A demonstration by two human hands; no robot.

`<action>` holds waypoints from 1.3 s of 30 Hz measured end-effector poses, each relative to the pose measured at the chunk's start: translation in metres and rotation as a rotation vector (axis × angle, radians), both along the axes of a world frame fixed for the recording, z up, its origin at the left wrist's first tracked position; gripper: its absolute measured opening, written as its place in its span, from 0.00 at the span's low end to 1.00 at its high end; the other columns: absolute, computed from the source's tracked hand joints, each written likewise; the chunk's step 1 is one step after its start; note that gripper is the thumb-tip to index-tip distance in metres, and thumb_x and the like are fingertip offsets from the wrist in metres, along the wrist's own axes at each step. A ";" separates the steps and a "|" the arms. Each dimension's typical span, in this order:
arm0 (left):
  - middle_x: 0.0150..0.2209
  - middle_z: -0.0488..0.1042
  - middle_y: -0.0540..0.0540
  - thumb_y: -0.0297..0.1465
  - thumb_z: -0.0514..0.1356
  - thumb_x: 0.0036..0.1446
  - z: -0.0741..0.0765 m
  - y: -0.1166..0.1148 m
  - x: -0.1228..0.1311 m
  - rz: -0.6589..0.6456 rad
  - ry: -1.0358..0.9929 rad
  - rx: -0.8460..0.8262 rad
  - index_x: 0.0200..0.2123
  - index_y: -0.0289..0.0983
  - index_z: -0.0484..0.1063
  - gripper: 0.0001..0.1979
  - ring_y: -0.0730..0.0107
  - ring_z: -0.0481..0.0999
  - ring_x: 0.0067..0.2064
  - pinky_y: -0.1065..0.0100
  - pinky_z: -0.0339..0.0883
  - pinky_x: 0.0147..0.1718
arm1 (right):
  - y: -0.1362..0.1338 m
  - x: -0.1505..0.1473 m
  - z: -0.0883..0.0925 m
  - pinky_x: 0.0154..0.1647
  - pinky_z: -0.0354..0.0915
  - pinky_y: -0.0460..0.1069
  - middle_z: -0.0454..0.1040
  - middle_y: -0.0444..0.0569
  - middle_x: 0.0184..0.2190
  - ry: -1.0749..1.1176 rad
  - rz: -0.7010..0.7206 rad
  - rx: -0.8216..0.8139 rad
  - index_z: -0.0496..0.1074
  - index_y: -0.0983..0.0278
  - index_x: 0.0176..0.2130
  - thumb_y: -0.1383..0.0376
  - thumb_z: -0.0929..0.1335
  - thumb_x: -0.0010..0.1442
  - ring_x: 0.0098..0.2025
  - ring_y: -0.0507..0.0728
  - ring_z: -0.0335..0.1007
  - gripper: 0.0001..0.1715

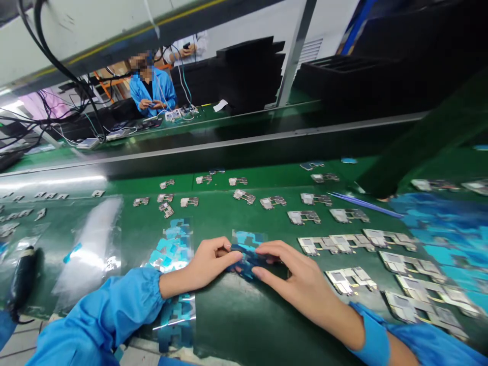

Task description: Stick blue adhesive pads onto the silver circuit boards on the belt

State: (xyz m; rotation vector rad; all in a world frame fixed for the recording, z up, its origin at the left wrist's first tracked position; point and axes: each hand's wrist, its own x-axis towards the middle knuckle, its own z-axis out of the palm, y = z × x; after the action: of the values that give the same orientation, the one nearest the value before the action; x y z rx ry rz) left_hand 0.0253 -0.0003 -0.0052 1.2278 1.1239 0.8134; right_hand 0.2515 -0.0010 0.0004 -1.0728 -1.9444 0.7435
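Note:
A dark piece covered in shiny blue film (248, 260), seemingly a small circuit board, is held just above the green mat. My left hand (208, 265) pinches its left end between thumb and fingers. At its right end, the thumb and bent fingers of my right hand (301, 279) close around it. My right fingertips partly hide the piece. Behind it lies a clear sheet with blue film stickers (247, 237). A longer sticker strip (176, 323) runs under my left wrist.
Many bare circuit boards (351, 281) lie in rows to the right and rear. Blue tweezers (366, 205) rest near a green post (415, 137). Blue film sheets (438, 223) are at far right. A clear plastic sheet (89, 244) and black-handled tool (23, 279) lie left. A co-worker (154, 91) sits opposite.

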 end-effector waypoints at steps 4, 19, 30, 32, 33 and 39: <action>0.25 0.77 0.48 0.49 0.65 0.59 0.001 0.001 -0.003 -0.013 0.076 0.052 0.29 0.36 0.70 0.21 0.62 0.81 0.32 0.68 0.70 0.33 | 0.002 0.001 0.007 0.44 0.77 0.52 0.79 0.51 0.39 0.008 0.011 0.177 0.76 0.60 0.42 0.63 0.70 0.66 0.41 0.59 0.79 0.04; 0.41 0.83 0.41 0.51 0.73 0.45 0.054 0.031 -0.032 -0.651 0.450 0.665 0.42 0.43 0.81 0.25 0.55 0.82 0.43 0.64 0.74 0.44 | 0.000 0.027 0.028 0.27 0.77 0.47 0.82 0.46 0.31 0.256 -0.061 0.165 0.84 0.50 0.40 0.67 0.71 0.61 0.28 0.57 0.80 0.13; 0.49 0.76 0.40 0.36 0.67 0.60 0.046 0.222 -0.071 0.096 0.856 0.458 0.42 0.33 0.76 0.12 0.56 0.75 0.53 0.49 0.67 0.56 | 0.018 0.022 0.013 0.31 0.79 0.51 0.83 0.50 0.30 0.336 -0.207 -0.271 0.82 0.58 0.33 0.50 0.74 0.57 0.30 0.61 0.81 0.15; 0.44 0.78 0.42 0.34 0.68 0.59 0.045 0.222 -0.071 0.116 0.796 0.452 0.38 0.33 0.75 0.10 0.59 0.77 0.49 0.52 0.70 0.53 | 0.022 0.022 0.016 0.29 0.78 0.50 0.84 0.51 0.34 0.340 -0.202 -0.282 0.82 0.58 0.35 0.49 0.73 0.58 0.31 0.61 0.81 0.16; 0.42 0.78 0.43 0.33 0.70 0.56 0.045 0.218 -0.069 0.132 0.757 0.448 0.36 0.33 0.74 0.11 0.59 0.77 0.47 0.55 0.71 0.51 | 0.024 0.022 0.018 0.27 0.77 0.50 0.84 0.52 0.37 0.351 -0.190 -0.291 0.82 0.58 0.35 0.49 0.72 0.59 0.31 0.61 0.81 0.17; 0.33 0.80 0.46 0.36 0.68 0.55 0.028 0.118 -0.029 0.135 0.438 0.349 0.49 0.34 0.67 0.22 0.65 0.82 0.33 0.65 0.77 0.34 | 0.030 0.026 0.020 0.29 0.77 0.51 0.83 0.54 0.33 0.463 -0.233 -0.408 0.82 0.60 0.32 0.46 0.77 0.50 0.32 0.62 0.80 0.21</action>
State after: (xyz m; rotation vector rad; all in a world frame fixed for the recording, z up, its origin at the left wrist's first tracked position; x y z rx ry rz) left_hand -0.0033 0.1173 0.0226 1.6907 1.4710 0.8919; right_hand 0.2779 0.0289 0.0203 -1.2094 -1.2821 1.1680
